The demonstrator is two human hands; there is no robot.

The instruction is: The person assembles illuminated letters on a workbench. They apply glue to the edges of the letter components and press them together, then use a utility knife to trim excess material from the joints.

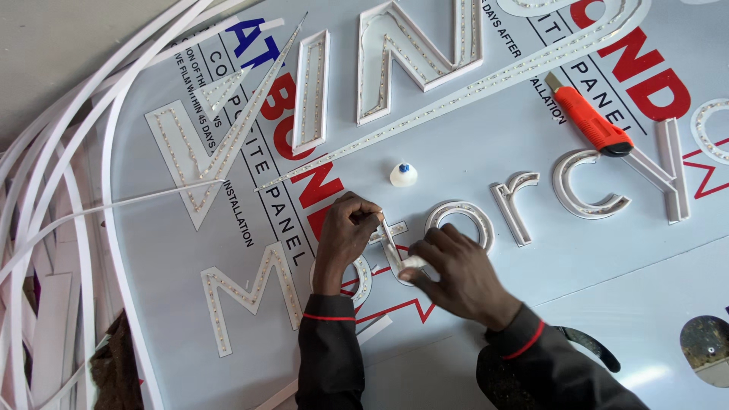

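Left hand [345, 231] curled, fingertips pinching a thin white strip [389, 237] over a small white channel letter [395, 250] on the big silver-blue panel [471, 144]. Right hand [456, 269] bent over the same letter from the other side, thumb and fingers closed on the strip's lower end near the letter's base. Both hands touching the letter, sitting between a round letter partly hidden under the left wrist and a clear round letter [461, 220] just beside the right knuckles. Dark sleeves with a red cuff line on both wrists.

Just above the hands, a small white glue bottle [403, 175] with a blue tip, lying on the panel, apart from both hands. Farther right, an orange utility knife [588, 115] resting diagonally beside more small letters. Along the top, large white letters lined with tiny lights, and a long light strip [456, 99] running diagonally. On the left, loose white plastic strips [53, 190] curving off the panel edge. A large zigzag letter [247, 292] to the left of the left forearm.
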